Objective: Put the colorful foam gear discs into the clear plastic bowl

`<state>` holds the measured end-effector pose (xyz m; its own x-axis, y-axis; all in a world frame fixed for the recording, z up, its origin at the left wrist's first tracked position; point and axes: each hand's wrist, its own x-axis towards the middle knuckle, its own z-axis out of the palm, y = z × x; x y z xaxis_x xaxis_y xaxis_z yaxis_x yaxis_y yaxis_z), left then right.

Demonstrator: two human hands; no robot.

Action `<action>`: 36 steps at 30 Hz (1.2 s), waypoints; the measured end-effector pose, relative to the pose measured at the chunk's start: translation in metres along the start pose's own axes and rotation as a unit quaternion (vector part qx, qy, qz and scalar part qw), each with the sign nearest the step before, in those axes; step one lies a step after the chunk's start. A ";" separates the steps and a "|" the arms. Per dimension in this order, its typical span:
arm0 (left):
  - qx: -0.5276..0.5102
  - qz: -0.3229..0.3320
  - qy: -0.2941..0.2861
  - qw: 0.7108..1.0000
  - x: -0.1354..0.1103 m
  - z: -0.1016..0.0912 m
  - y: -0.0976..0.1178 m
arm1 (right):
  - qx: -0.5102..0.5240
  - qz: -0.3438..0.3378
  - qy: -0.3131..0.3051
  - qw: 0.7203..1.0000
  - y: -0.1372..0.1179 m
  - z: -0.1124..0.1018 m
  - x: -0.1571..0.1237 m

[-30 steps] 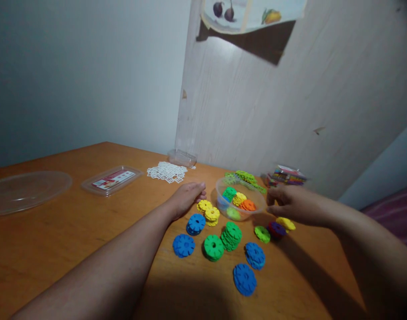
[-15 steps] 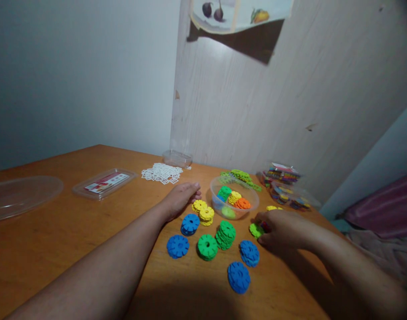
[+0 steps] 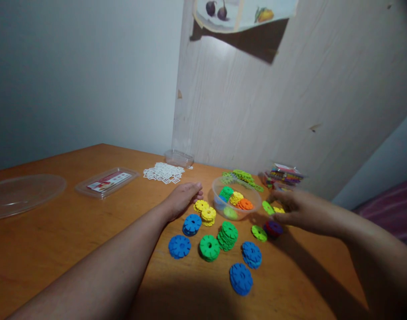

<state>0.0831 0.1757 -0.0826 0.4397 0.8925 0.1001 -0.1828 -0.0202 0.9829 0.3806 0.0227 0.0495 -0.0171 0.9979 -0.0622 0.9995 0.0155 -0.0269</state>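
Light-green disc (image 3: 267, 207) | pinched in right hand (image 3: 298, 210), just beside clear bowl (image 3: 215, 200), toward table (image 3: 73, 240) far edge | change: hand risen from loose purple disc (image 3: 273, 228), green disc now off the wood | left hand (image 3: 183, 198) flat, fingers relaxed, empty, beside yellow discs (image 3: 205, 211)

home rm: wooden table (image 3: 56, 249) w/ toy discs (image 3: 209, 247), fruit-print cloth (image 3: 243, 13) on wall, bedding (image 3: 390, 209) nearby.

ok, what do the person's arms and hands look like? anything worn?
Both are bare. The left arm and right arm show no sleeve up to the frame edge. The left hand and right hand have no gloves, and no watch, ring or band shows. The right hand is slightly blurred, so small details are uncertain.
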 end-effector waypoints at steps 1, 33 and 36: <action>0.002 0.002 0.000 1.000 0.000 0.000 0.000 | 0.000 -0.007 0.008 1.000 -0.004 -0.005 0.004; 0.004 -0.002 0.001 1.000 0.001 -0.001 -0.001 | -0.004 0.024 -0.079 0.997 -0.011 0.034 -0.004; 0.000 -0.003 -0.003 1.000 0.001 -0.002 -0.002 | -0.003 0.020 -0.080 0.997 -0.015 0.048 -0.004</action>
<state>0.0826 0.1778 -0.0843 0.4463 0.8899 0.0947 -0.1798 -0.0145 0.9836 0.3641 0.0154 0.0026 0.0188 0.9749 -0.2219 0.9996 -0.0226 -0.0145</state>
